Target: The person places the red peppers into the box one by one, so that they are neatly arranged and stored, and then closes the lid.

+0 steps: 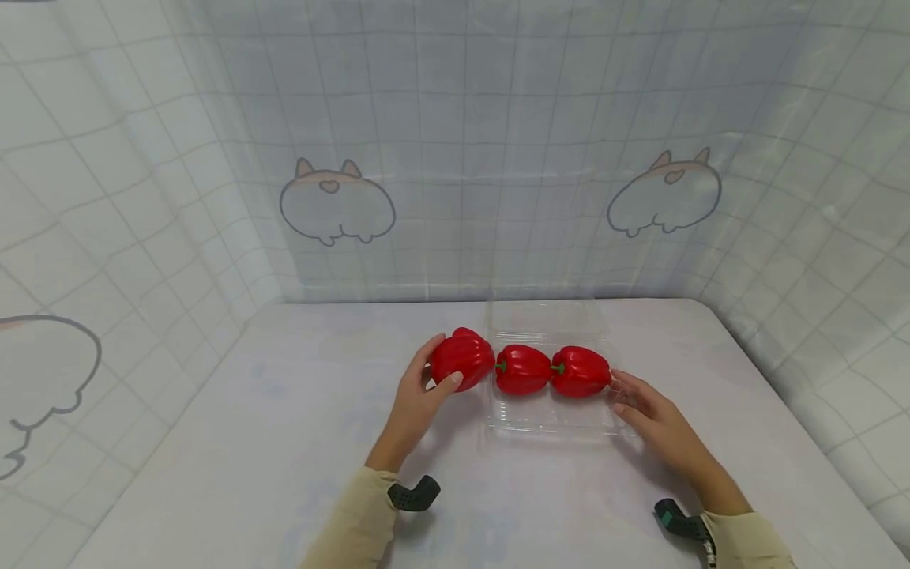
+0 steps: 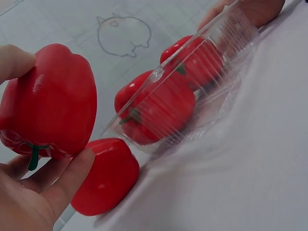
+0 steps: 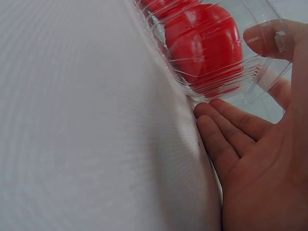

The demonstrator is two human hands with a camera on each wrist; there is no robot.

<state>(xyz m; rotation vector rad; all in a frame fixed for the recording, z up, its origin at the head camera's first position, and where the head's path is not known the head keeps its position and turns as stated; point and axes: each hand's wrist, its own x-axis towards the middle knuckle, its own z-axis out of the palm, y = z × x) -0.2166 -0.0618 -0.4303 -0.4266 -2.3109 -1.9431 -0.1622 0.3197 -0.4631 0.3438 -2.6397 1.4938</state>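
My left hand [image 1: 415,401] grips a red bell pepper [image 1: 458,365] between thumb and fingers, its green stem showing in the left wrist view. Another red bell pepper [image 2: 109,178] lies on the table behind the held one, partly covered by it. Two more bell peppers sit side by side inside a clear plastic container [image 1: 543,417], the left one [image 1: 522,371] and the right one [image 1: 581,373]. At the container's right end, my right hand [image 1: 657,420] holds the wall, thumb at the rim and other fingers outside, low by the table.
The container's clear lid [image 1: 543,316] stands open toward the back. A white cloth covers the table [image 1: 298,442]. Grid-patterned curtains [image 1: 455,158] with cartoon animal drawings hang behind and at both sides.
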